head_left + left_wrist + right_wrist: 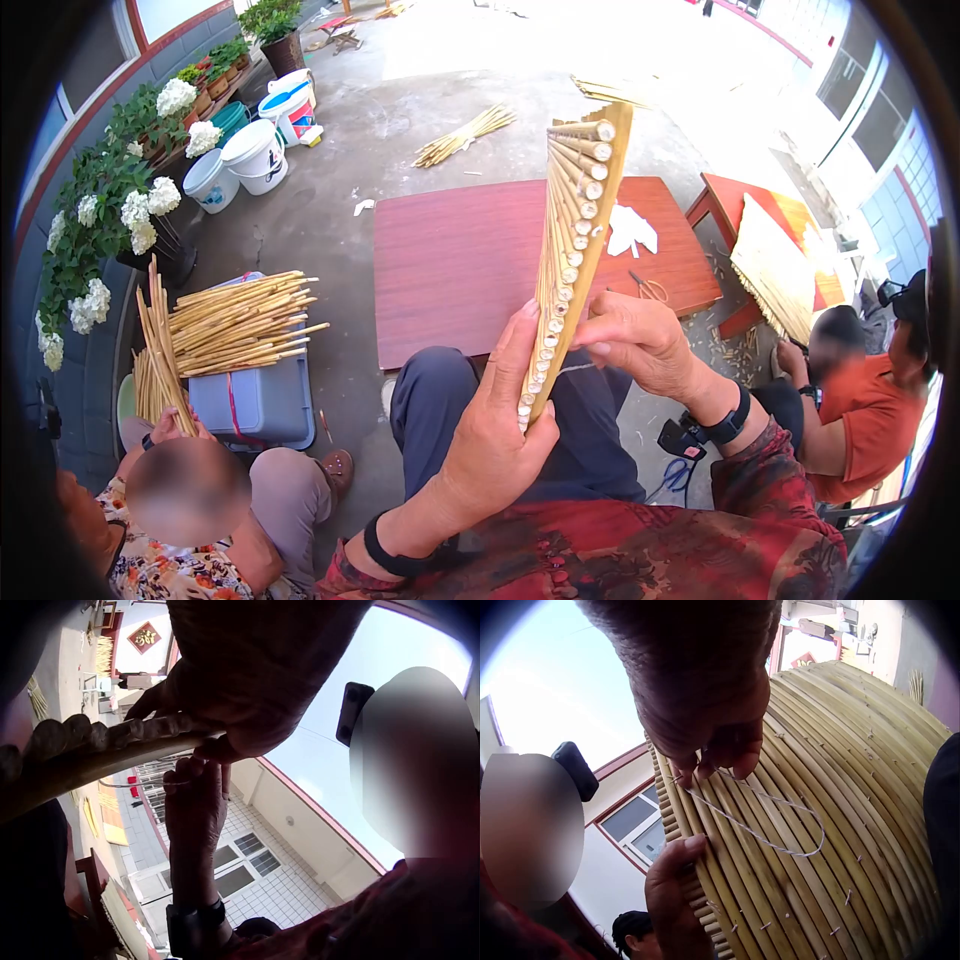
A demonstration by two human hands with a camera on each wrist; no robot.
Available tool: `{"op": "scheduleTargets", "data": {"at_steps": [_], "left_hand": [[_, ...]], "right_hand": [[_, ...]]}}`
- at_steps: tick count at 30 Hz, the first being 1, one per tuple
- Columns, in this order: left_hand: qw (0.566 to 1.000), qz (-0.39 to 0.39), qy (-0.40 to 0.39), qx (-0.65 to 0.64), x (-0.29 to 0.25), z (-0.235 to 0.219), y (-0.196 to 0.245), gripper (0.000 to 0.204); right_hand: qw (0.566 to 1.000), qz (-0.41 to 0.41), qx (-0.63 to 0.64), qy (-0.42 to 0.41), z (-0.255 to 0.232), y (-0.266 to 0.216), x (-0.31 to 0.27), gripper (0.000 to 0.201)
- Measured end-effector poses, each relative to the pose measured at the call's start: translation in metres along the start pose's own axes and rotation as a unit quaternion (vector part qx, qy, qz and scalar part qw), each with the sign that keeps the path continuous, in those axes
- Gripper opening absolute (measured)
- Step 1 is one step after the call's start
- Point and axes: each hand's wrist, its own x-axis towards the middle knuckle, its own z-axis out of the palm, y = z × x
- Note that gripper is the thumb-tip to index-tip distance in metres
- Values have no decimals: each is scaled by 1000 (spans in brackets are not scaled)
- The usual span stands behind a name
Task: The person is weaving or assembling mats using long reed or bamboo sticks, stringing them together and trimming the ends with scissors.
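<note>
A stiff mat of straw-coloured stalks [575,165], laid side by side and stitched with string, stands tilted up over the lap. My left hand [495,440] grips its edge low down, the thumb on the near face and the fingers on the other. In the right wrist view, the left thumb [676,862] presses the outermost stalk. My right hand [640,345] is close against the mat's right face, fingertips pinching a thin white string [810,853]. The string loops down over the stalks. Short stitches of string dot that face.
A reddish-brown table [450,270] stands ahead, bearing scissors [650,288] and white paper [632,230]. At left, a person holds stalks beside a grey bin [250,395] piled with stalks. Another person at right handles a second stalk mat [775,265]. White buckets [255,155] stand at far left.
</note>
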Motion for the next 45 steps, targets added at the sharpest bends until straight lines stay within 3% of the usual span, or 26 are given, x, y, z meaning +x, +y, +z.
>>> {"op": "scheduleTargets", "data": {"at_steps": [2,3,6,9,15,22,25,28,31,34,38,45], "left_hand": [[996,73,-13,46,2,10,2,70],[997,74,-9,28,4,13,4,70],[992,102,-22,66,3,21,9,72],[994,90,-41,54,2,22,11,72],[992,99,-45,58,3,17,8,70],[991,98,-60,75,8,-1,-1,65],[993,76,-16,88,9,-14,0,60],[998,-63,-6,30,9,-30,-2,57],[994,-96,39,-18,6,-39,-4,50],[990,-116,73,-38,-2,-46,-12,43],[974,-148,133,-104,-11,-50,-21,40],[963,-179,132,-156,-15,-56,-26,42]], "right_hand": [[999,-20,-17,28,-8,0,-17,18],[999,-10,-29,17,-9,-4,-21,18],[993,11,-43,110,-7,-13,-37,9],[992,44,-33,117,-10,-5,-53,8],[991,31,-93,91,-14,-13,-45,8],[981,-78,-175,20,-12,-22,-11,25],[970,-110,-215,13,-6,-16,3,30],[973,-131,-186,38,7,-5,18,28],[976,-156,-137,68,19,9,34,23],[982,-140,-118,55,25,13,45,23],[978,-182,-86,47,38,18,58,22],[979,-190,-67,25,46,29,70,18]]}}
